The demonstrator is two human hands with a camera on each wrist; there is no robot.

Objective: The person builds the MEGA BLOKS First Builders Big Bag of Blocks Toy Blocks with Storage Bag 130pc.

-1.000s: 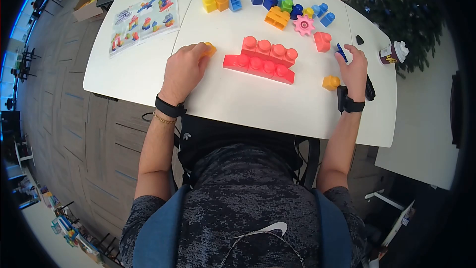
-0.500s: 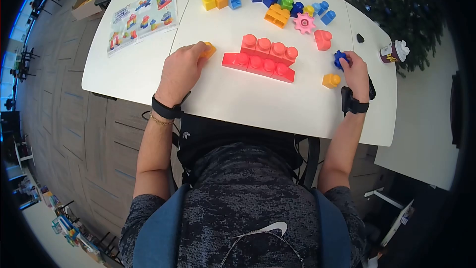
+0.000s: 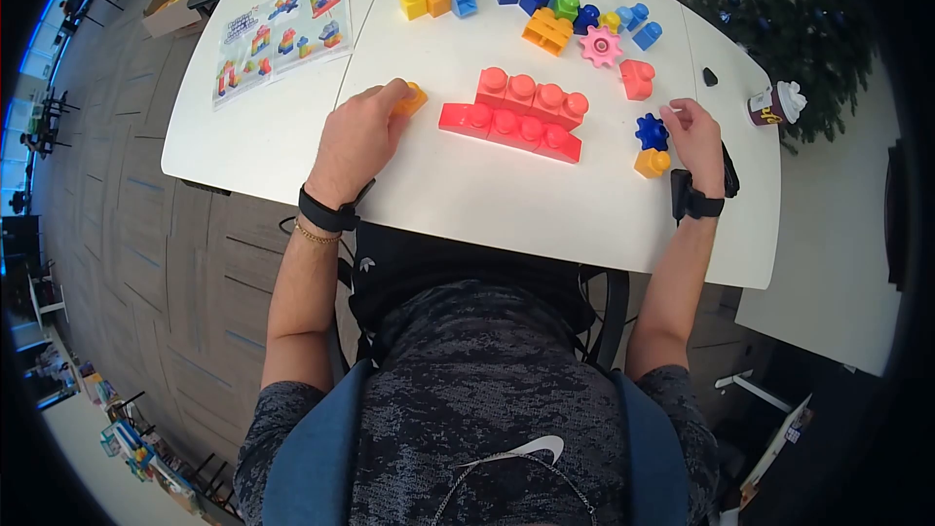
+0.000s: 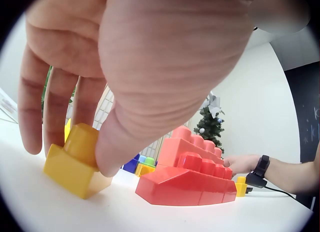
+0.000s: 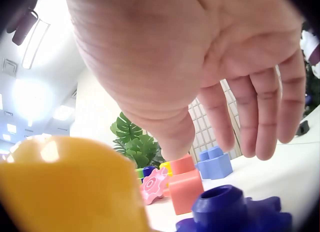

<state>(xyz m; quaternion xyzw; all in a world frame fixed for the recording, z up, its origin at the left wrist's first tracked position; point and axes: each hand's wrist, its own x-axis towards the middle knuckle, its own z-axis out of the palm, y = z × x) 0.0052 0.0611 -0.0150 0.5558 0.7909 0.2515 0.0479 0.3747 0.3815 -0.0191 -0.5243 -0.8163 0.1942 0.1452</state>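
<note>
One blue gear (image 3: 652,132) now sits beside the right-side yellow block (image 3: 650,164), freed from the right hand (image 3: 695,141), fingers loosely extended, so I read it available; left hand (image 3: 360,139) pinches the left-side yellow block (image 3: 414,100).

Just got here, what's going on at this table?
A person is handling toy blocks. Their left hand pinches a yellow block. Their right hand holds nothing, its fingers extended, close to a blue gear. The gear lies beside a second yellow block; I can't tell if they touch. Two red rows stand between the hands, and loose blocks lie toward the table's far side.
</note>
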